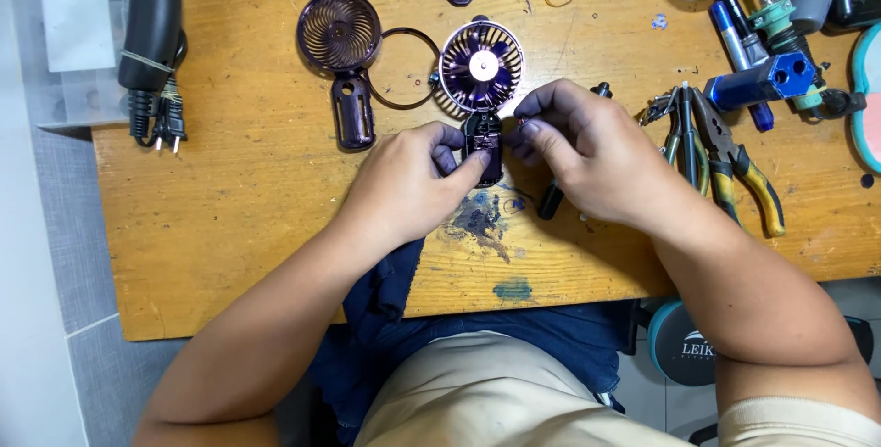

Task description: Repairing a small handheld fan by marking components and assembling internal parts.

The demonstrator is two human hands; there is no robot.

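From the head camera, both hands met at the open handle of a small purple fan lying mid-table. The left hand pinched the handle's left side, fingers closed on it; the right hand gripped its right side. The fan's front grille (detached) and a ring lay just left. Pliers rested to the right.

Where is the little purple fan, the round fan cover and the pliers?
purple fan (481,65): head view, on its silver hub.
fan cover (339,32): head view, on the grille's middle.
pliers (734,167): head view, on the yellow-and-black handles.
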